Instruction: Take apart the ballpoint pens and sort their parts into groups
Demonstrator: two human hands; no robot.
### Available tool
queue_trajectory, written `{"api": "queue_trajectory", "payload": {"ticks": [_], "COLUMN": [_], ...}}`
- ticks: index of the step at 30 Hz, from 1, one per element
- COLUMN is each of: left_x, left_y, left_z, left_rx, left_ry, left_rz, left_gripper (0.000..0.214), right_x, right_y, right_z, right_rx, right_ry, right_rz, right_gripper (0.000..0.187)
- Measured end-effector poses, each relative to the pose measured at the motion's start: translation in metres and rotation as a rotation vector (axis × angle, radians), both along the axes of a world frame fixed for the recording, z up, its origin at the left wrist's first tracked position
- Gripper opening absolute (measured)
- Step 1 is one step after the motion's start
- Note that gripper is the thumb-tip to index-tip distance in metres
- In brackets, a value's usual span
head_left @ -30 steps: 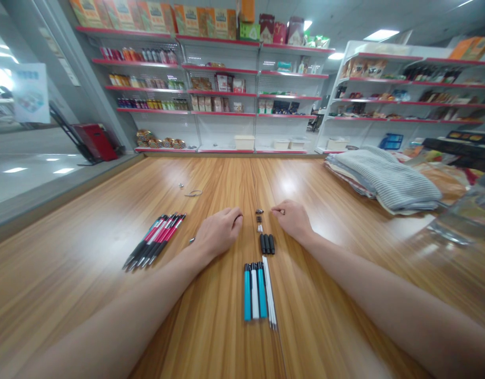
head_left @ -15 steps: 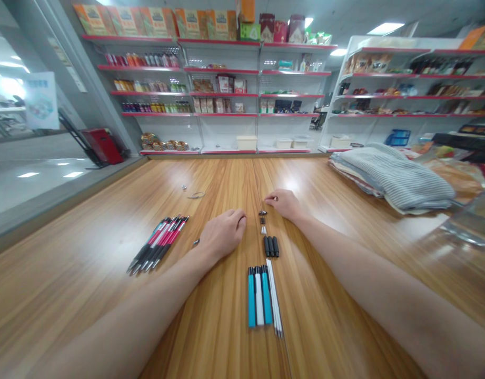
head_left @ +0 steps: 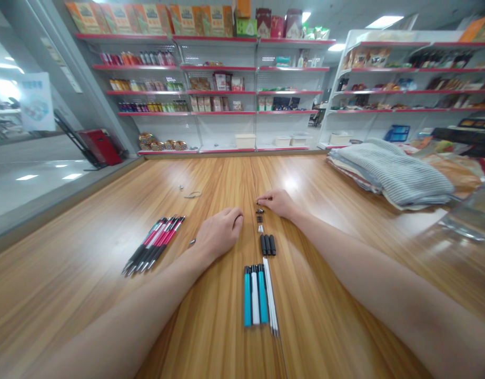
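Pinching a small dark part [head_left: 258,203] between thumb and forefinger tips, the right hand [head_left: 280,203] is beyond the black grips [head_left: 268,245] and slightly to their right; exact form of the part too small to resolve. Left hand [head_left: 219,231] rests on the wood-grain table [head_left: 210,337], left of the grips, fingers curled into a loose clench; palm hidden, so cannot tell whether anything is inside. Landmark: the black grips, three lying side by side between the two forearms. Column directly beyond them, in order outward: small white pieces [head_left: 260,228], tiny black pieces [head_left: 259,219], dark shiny pieces [head_left: 259,211], then the pinched part at the far end. On the near side of the grips: pen barrels [head_left: 247,297], two turquoise flanking one white, with slender white refills [head_left: 270,297] lying just beside them on the right. Well left of the grips: a slanted bundle of assembled pens [head_left: 157,245], mostly pink with dark lower ends. Between bundle and grips, just beside the left wrist, a small metallic piece [head_left: 192,241]. Farther left and beyond the grips: a thin loop [head_left: 192,195]. Far right of the grips: folded cloth [head_left: 396,171], grey-striped on top.
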State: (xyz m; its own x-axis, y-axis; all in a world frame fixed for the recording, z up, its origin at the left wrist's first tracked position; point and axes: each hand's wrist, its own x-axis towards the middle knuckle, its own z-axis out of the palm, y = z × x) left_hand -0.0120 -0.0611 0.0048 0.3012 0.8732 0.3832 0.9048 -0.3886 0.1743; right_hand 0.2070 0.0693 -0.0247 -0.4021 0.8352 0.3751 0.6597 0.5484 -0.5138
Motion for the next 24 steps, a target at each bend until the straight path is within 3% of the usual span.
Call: {"api": "queue_trajectory", "payload": {"ticks": [8,24], "left_x": [0.0,0.0], "left_y": [0.001,-0.001], "left_z": [-0.001,0.0], "left_rx": [-0.015,-0.013], "left_ry": [-0.012,0.047], "left_rz": [0.0,0.004], "left_gripper": [0.029,0.034], "right_x": [-0.002,-0.005], "right_y": [-0.003,-0.012], "right_z": [0.002,0.008], "right_rx": [0.066,0.004], "right_ry": [-0.054,-0.061], "right_rz": [-0.027,0.002], "right_gripper": [0.018,0.015]}}
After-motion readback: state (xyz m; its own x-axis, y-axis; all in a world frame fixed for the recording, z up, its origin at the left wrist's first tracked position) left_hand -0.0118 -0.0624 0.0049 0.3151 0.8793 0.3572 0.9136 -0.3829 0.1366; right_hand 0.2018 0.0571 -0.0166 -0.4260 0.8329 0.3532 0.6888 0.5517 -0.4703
